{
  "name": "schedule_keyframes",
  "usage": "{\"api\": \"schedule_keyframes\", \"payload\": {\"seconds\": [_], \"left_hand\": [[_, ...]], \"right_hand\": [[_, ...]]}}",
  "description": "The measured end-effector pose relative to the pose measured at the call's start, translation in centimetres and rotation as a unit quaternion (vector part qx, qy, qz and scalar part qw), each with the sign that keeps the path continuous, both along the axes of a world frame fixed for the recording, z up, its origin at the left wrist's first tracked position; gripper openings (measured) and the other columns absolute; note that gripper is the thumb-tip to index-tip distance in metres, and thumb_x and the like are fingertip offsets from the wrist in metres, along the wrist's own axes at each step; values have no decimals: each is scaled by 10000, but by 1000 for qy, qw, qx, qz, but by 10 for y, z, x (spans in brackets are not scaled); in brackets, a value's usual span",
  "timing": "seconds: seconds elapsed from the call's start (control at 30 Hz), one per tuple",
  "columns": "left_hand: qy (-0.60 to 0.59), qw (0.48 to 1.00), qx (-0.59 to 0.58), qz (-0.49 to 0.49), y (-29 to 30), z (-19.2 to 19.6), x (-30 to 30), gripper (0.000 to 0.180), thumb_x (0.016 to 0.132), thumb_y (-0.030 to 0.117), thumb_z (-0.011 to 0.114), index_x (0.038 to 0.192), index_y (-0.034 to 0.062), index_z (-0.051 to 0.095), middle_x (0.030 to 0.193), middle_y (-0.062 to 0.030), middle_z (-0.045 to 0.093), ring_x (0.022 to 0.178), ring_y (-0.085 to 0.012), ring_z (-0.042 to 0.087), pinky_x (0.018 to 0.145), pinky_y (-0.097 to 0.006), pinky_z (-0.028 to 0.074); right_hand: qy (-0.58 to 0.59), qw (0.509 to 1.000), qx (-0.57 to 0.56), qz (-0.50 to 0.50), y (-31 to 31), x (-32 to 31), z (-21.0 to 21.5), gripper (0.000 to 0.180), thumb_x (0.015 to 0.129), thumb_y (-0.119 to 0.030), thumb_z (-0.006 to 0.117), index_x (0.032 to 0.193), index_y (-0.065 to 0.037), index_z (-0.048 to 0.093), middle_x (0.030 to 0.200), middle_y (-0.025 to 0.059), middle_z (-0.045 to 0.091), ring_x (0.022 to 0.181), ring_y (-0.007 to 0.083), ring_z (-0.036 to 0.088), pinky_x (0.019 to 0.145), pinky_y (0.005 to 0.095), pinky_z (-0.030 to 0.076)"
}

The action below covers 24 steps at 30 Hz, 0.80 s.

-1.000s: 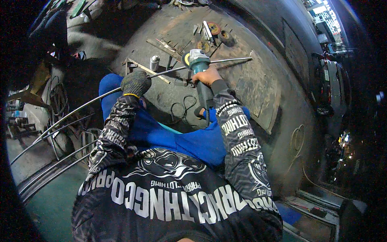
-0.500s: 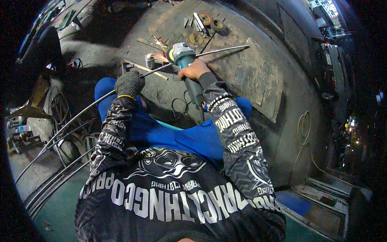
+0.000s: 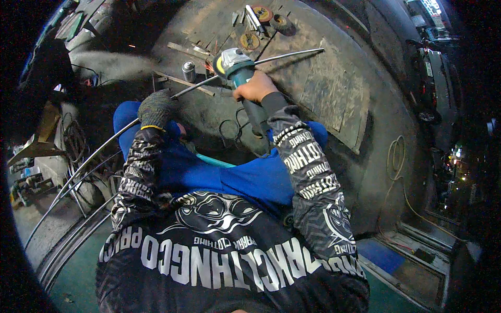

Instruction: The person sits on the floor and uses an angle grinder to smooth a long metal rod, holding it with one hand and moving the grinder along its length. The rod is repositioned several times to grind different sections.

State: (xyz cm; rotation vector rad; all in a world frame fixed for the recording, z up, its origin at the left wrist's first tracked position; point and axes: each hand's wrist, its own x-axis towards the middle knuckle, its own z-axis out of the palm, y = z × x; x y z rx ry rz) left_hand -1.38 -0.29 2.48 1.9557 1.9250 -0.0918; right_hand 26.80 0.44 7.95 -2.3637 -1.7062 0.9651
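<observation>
My left hand (image 3: pixel 156 110), in a grey knit glove with a yellow cuff edge, is closed around a long thin metal rod (image 3: pixel 107 143). The rod slants from the lower left up to the far right, across my blue-clad knees. Bare, my right hand (image 3: pixel 255 87) wraps the body of a teal and grey angle grinder (image 3: pixel 241 73). Its yellow disc (image 3: pixel 219 66) is at the rod, and a few orange sparks show beside it. Whether disc and rod touch, I cannot tell. The grinder's dark rear end points down toward my lap.
Just beyond the rod stands a spray can (image 3: pixel 188 71) near a thin wooden strip (image 3: pixel 183 82). Grinding discs (image 3: pixel 249 40) and metal offcuts (image 3: pixel 254 20) lie farther off. A worn board (image 3: pixel 334 112) is at right, with a looped hose (image 3: pixel 397 156) past it. More rods (image 3: pixel 78 240) lie at lower left.
The spray of sparks has shrunk to a few. My left hand has shifted left and slightly nearer along with the rod. The grinder stays at the rod, tilted slightly differently.
</observation>
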Motion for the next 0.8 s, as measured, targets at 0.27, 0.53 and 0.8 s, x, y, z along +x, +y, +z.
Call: {"api": "schedule_keyframes", "payload": {"seconds": [0.27, 0.53, 0.8], "left_hand": [[3, 1000, 7, 14, -15, 13, -1, 385, 782, 345, 613, 1050, 78, 688, 1034, -189, 675, 998, -364, 640, 844, -472, 512], [45, 999, -3, 24, -31, 29, -2, 322, 819, 338, 588, 1035, 118, 681, 981, -172, 683, 952, -376, 644, 787, -479, 518], [51, 997, -20, 48, -43, 30, -12, 349, 822, 383, 588, 1097, 188, 678, 943, -158, 688, 903, -365, 653, 755, -478, 517]], "right_hand": [[-74, 996, 2, -59, 18, 86, 1, 691, 484, -362, 829, 984, 84, 663, 1043, 224, 673, 928, 315, 666, 801, 369, 527], [-124, 984, -85, -100, 54, 210, -1, 673, 564, -489, 784, 1069, -53, 693, 1134, 148, 666, 1051, 300, 633, 893, 357, 497], [36, 992, -15, -122, 77, 347, -30, 407, 586, -307, 756, 853, -8, 687, 841, 103, 656, 694, 252, 615, 635, 388, 486]]}}
